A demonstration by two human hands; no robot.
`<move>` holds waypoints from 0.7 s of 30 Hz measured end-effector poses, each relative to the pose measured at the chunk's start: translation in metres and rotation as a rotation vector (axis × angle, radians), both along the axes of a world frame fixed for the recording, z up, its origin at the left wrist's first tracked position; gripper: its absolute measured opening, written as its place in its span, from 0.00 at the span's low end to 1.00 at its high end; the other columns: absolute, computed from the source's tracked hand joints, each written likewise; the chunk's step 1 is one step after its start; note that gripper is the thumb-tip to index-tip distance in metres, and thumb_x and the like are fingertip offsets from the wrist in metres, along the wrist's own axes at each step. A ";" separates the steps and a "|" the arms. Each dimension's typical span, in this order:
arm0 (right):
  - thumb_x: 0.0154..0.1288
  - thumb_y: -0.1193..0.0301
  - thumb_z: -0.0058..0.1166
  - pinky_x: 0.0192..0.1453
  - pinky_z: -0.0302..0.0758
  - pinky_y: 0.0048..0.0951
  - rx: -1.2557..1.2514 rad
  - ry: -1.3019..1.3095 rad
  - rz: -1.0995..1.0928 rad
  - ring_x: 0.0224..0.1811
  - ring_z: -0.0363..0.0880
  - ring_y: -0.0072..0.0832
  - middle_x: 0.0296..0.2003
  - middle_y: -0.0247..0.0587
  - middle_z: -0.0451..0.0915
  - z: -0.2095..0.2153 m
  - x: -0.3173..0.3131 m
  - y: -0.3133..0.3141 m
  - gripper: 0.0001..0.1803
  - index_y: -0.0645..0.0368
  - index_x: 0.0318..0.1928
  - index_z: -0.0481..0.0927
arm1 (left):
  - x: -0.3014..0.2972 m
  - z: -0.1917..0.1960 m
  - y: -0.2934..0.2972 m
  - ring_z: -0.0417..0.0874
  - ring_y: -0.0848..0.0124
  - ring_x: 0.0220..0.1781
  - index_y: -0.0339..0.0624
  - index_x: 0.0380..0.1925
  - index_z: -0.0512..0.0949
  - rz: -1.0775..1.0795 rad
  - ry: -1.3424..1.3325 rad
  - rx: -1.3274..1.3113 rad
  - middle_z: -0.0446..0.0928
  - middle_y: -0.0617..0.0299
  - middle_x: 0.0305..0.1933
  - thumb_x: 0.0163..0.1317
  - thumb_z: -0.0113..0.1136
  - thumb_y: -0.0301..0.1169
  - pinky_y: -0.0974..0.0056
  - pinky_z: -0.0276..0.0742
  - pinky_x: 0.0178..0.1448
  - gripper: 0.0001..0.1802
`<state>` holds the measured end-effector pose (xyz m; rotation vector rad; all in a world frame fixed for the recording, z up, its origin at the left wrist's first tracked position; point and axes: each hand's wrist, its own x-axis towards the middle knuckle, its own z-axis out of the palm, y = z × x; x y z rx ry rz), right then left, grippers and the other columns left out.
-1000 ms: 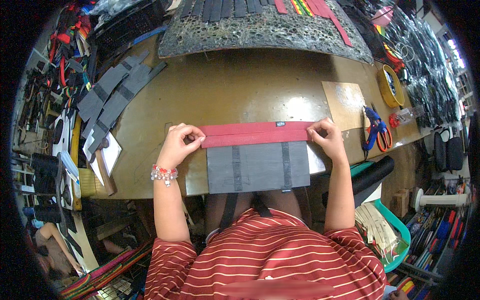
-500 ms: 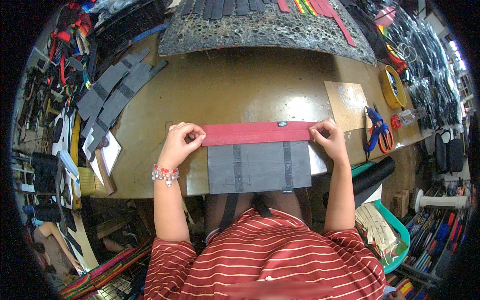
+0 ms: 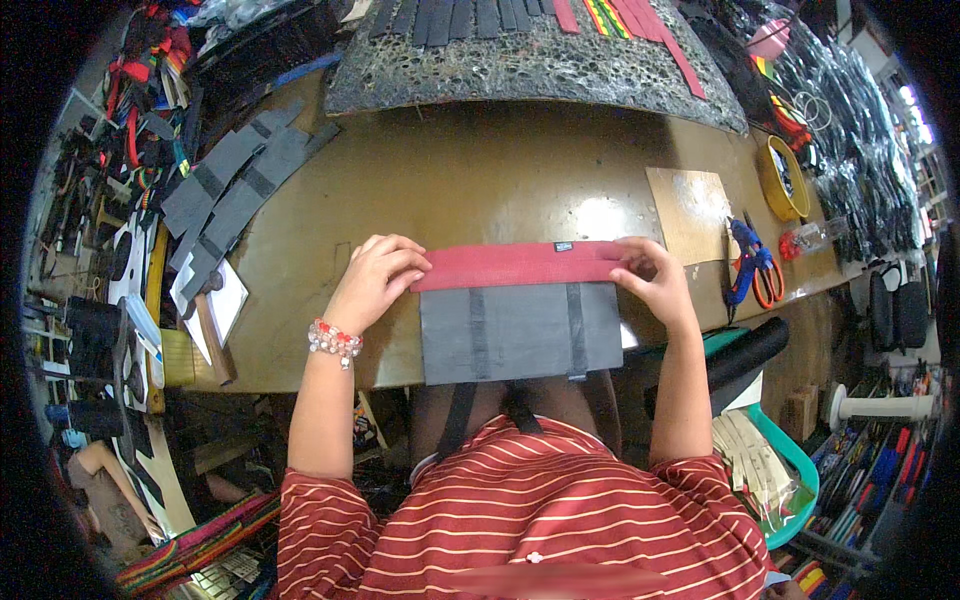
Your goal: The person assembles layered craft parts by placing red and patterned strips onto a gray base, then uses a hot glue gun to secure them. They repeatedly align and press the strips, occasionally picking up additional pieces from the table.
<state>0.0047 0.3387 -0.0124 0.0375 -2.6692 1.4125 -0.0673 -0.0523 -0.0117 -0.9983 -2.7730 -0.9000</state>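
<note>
A wide red fabric strip (image 3: 515, 267) with a small dark label lies straight across the top edge of a dark grey rectangular panel (image 3: 525, 333). Two black bands run down the panel, whose lower edge juts past the table's near edge. My left hand (image 3: 375, 282) holds the strip's left end between thumb and fingers. At the right end, my right hand (image 3: 655, 285) has its thumb and curled fingers on the strip. Its fingertips partly cover that end.
Grey panels (image 3: 240, 190) and a hammer (image 3: 212, 325) lie on the table's left. Rightward are a board (image 3: 690, 205), a blue glue gun (image 3: 741, 260), orange-handled scissors (image 3: 770, 283) and a yellow basket (image 3: 783, 180). A pitted slab (image 3: 530, 75) bearing strips stands at the back.
My left hand has shifted slightly right, its fingers now stretched further over the strip's end. My right fingers have moved inward over the other end. The strip stays nearly in place.
</note>
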 end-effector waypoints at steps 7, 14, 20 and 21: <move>0.53 0.75 0.66 0.32 0.67 0.15 -0.586 -0.231 0.019 0.29 0.70 0.13 0.36 0.30 0.75 0.029 -0.012 -0.017 0.29 0.65 0.57 0.73 | 0.057 0.005 0.050 0.76 0.64 0.43 0.49 0.35 0.79 -0.100 -0.331 -0.022 0.74 0.62 0.35 0.54 0.66 0.40 0.57 0.67 0.52 0.12; 0.53 0.70 0.67 0.45 0.71 0.20 -0.658 0.041 0.377 0.42 0.75 0.21 0.40 0.37 0.77 0.072 0.014 -0.056 0.28 0.62 0.55 0.74 | 0.082 -0.002 0.068 0.70 0.67 0.48 0.64 0.51 0.79 -0.002 -0.177 -0.016 0.69 0.67 0.40 0.53 0.66 0.42 0.59 0.59 0.54 0.22; 0.50 0.67 0.71 0.57 0.72 0.31 -0.392 -0.076 0.287 0.53 0.75 0.29 0.52 0.42 0.75 0.033 -0.008 -0.061 0.39 0.60 0.62 0.68 | 0.084 -0.002 0.069 0.69 0.69 0.51 0.67 0.50 0.80 -0.030 -0.201 -0.001 0.69 0.68 0.42 0.53 0.67 0.39 0.59 0.57 0.57 0.21; 0.48 0.69 0.72 0.55 0.74 0.32 -0.406 -0.293 0.173 0.52 0.76 0.29 0.52 0.41 0.75 0.023 -0.007 -0.063 0.41 0.60 0.63 0.67 | 0.084 -0.003 0.068 0.69 0.69 0.51 0.67 0.49 0.80 -0.024 -0.198 0.008 0.69 0.68 0.42 0.52 0.67 0.39 0.59 0.57 0.57 0.21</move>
